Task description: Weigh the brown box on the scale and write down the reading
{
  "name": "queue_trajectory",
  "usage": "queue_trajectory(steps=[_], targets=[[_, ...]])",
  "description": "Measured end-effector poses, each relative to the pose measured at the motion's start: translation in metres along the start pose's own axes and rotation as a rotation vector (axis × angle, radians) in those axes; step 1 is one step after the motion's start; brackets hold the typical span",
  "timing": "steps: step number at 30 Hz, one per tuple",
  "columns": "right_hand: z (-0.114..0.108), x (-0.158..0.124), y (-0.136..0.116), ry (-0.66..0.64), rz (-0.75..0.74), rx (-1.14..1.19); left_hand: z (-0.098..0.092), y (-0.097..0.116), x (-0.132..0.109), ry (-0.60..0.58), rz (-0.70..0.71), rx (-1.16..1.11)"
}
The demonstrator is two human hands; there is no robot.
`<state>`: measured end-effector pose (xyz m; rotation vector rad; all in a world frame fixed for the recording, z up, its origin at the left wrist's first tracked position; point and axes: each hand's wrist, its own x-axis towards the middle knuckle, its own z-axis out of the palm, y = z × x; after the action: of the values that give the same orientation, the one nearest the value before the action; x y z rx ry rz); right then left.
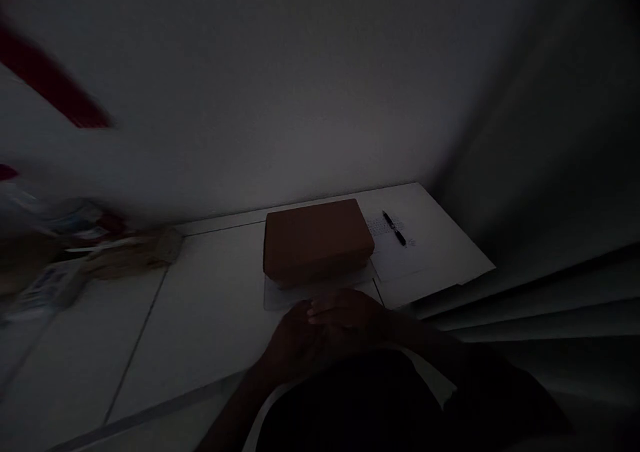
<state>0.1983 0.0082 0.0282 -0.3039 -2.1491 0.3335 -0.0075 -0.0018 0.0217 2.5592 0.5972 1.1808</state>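
Note:
The picture is very dark. Close to the near edge of the table, my left hand [295, 342] and my right hand [353, 311] rest together, just in front of a closed brown cardboard box [317, 235]. My right hand lies across the left one, its fingers stretched out over it, and nothing shows in its grasp. The left hand's fingers are mostly covered by the right. Under the box, a flat clear sheet or tray [280, 297] sticks out toward my hands.
Right of the box, a black pen [395, 228] lies on a paper with writing [400, 259]. Blurred packets and papers [125, 255] sit at the left of the white table [200, 319]. A wall rises behind, with a red strip [55, 82]; dark folded cloth [540, 305] hangs at right.

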Motion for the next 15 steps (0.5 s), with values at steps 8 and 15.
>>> queue_trajectory(steps=[8, 15], targets=[[-0.024, -0.017, 0.015, 0.605, 0.331, -0.375, -0.018, -0.023, -0.012, 0.696, -0.191, 0.209], [-0.042, -0.022, 0.055, 0.546, 0.770, -0.133, -0.017, -0.056, 0.001, 0.690, -0.687, -0.242]])
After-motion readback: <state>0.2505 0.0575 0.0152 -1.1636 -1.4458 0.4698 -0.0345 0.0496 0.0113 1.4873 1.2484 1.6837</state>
